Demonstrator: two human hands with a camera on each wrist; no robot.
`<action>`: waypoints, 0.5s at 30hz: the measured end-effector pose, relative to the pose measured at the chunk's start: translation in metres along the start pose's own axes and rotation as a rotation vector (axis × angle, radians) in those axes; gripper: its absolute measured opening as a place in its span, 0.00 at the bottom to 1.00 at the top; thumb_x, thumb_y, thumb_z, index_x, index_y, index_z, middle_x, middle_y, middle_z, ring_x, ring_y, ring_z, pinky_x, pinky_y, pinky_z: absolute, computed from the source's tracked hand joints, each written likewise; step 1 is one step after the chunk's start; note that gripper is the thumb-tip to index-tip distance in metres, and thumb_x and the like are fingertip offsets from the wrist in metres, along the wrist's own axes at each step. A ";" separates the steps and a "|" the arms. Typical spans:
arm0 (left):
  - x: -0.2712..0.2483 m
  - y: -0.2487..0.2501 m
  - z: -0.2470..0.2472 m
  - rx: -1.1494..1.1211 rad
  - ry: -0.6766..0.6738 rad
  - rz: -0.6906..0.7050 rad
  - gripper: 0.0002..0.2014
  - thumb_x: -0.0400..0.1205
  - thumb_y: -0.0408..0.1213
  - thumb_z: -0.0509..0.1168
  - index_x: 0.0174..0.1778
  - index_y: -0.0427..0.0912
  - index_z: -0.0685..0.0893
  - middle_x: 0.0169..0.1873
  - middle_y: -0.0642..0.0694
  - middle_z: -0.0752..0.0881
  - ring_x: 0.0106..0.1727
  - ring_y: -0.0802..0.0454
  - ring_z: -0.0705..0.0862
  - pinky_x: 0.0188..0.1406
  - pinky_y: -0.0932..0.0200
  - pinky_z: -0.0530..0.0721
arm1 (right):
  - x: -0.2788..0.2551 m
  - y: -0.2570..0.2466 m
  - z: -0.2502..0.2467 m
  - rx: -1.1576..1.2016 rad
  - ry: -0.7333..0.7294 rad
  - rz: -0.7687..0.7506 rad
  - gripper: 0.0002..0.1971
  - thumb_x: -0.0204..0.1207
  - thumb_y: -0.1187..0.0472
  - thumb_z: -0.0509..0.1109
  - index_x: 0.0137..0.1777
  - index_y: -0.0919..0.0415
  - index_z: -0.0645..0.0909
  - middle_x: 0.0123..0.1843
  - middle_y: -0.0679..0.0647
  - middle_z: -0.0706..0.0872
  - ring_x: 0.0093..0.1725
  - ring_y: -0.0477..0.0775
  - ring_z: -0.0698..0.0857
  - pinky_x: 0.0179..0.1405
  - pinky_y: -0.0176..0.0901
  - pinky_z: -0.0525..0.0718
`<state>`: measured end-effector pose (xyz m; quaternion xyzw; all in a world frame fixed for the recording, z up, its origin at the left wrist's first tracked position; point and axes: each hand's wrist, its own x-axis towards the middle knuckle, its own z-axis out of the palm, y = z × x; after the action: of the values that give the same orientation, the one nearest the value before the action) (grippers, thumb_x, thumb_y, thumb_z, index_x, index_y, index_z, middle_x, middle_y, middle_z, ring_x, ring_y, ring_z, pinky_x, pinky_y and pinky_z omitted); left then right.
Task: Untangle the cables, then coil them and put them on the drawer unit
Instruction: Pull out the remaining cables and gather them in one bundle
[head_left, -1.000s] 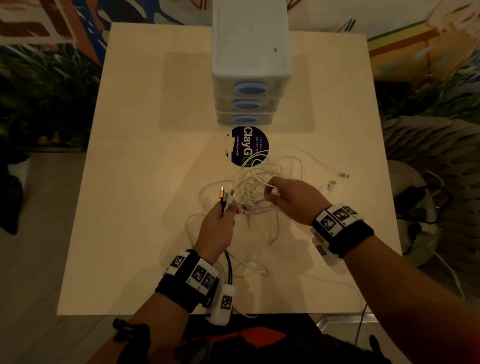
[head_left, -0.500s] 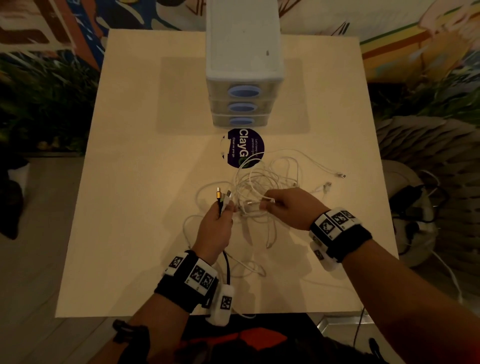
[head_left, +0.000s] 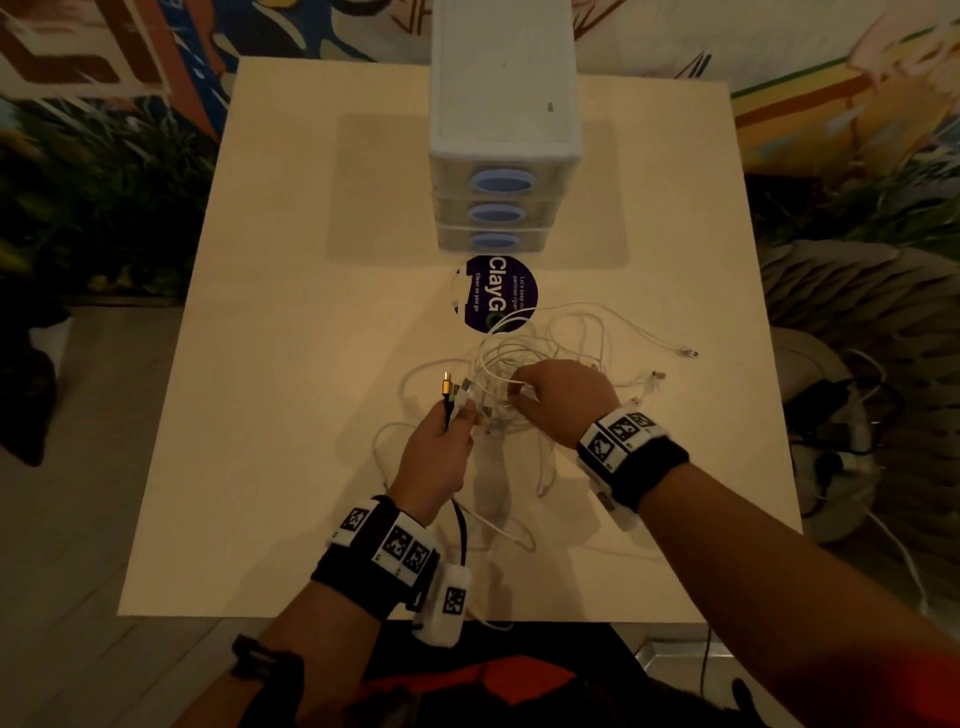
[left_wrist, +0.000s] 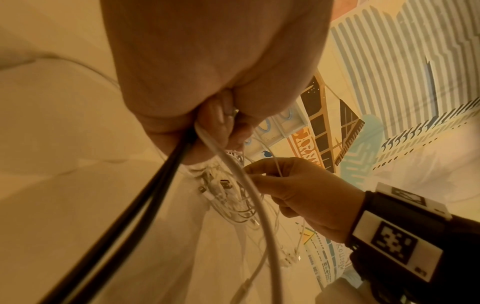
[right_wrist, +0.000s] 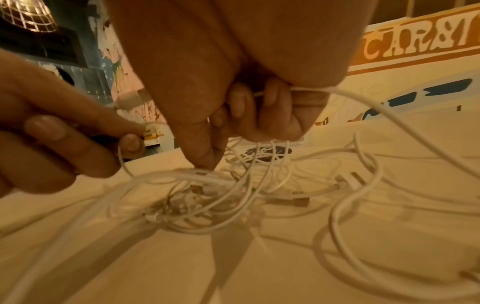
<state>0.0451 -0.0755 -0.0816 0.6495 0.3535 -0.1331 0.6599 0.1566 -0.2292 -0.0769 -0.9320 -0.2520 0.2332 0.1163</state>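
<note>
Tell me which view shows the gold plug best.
The head view: the gold plug sticks up clear above the left hand. The right wrist view shows only a yellowish glimpse past the fingers; the left wrist view hides it.

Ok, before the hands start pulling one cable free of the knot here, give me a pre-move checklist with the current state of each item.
1. Left hand has a firm hold on cable ends: ok, it grips the black cable and white plug ends, gold-tipped plug sticking up.
2. Right hand has a strand: ok, fingers curl round white cable.
3. Which cable that strand belongs to: cannot tell.
4. Knot loosened: not ok, the white tangle is still bunched on the table.
5. Drawer unit top free for coils: ok, nothing lies on it.
6. Loose ends free: ok, two plugs lie apart at the right.
</note>
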 end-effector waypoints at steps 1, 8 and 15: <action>0.000 0.001 -0.001 -0.012 0.002 -0.005 0.15 0.92 0.49 0.58 0.49 0.42 0.82 0.22 0.52 0.67 0.19 0.57 0.62 0.19 0.62 0.61 | -0.001 0.001 -0.002 0.019 0.015 -0.002 0.10 0.84 0.47 0.64 0.55 0.46 0.85 0.52 0.51 0.89 0.53 0.60 0.87 0.42 0.45 0.74; -0.001 0.001 0.000 -0.009 -0.009 -0.010 0.16 0.92 0.50 0.58 0.51 0.41 0.82 0.23 0.51 0.68 0.20 0.56 0.62 0.21 0.60 0.61 | 0.002 -0.006 0.001 -0.016 -0.065 0.016 0.13 0.81 0.42 0.67 0.59 0.46 0.85 0.55 0.51 0.89 0.58 0.58 0.87 0.49 0.49 0.80; 0.000 0.000 -0.002 -0.018 0.015 -0.016 0.17 0.92 0.50 0.57 0.52 0.39 0.81 0.23 0.51 0.68 0.19 0.57 0.62 0.20 0.61 0.62 | -0.005 -0.010 -0.011 0.137 0.064 -0.018 0.09 0.82 0.45 0.67 0.54 0.42 0.87 0.48 0.45 0.87 0.46 0.51 0.84 0.43 0.44 0.75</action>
<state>0.0448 -0.0735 -0.0811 0.6417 0.3650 -0.1304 0.6619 0.1544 -0.2246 -0.0624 -0.9265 -0.2398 0.2192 0.1899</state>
